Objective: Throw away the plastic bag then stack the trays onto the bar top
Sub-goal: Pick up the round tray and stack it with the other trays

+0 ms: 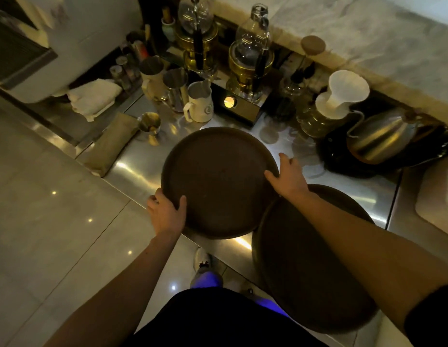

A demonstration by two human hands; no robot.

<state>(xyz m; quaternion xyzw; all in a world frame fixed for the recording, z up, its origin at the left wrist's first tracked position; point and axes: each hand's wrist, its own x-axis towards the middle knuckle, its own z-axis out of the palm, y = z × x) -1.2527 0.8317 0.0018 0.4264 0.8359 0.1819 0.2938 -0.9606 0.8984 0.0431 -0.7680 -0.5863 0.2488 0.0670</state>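
A round dark brown tray [218, 181] lies at the front edge of the steel counter [137, 171]. My left hand [166, 212] grips its near left rim, thumb on top. My right hand [289, 177] holds its right rim. A second round brown tray [305, 266] sits to the right and nearer, partly under my right forearm, its edge tucked under the first tray. The marble bar top [368, 38] runs along the back right, higher than the counter. No plastic bag is in view.
Behind the tray stand metal milk jugs [176, 87], two glass siphon brewers [250, 58], a white pour-over dripper [340, 95] and a steel kettle [383, 140]. A folded cloth [110, 144] lies left. The tiled floor [42, 209] is on the left.
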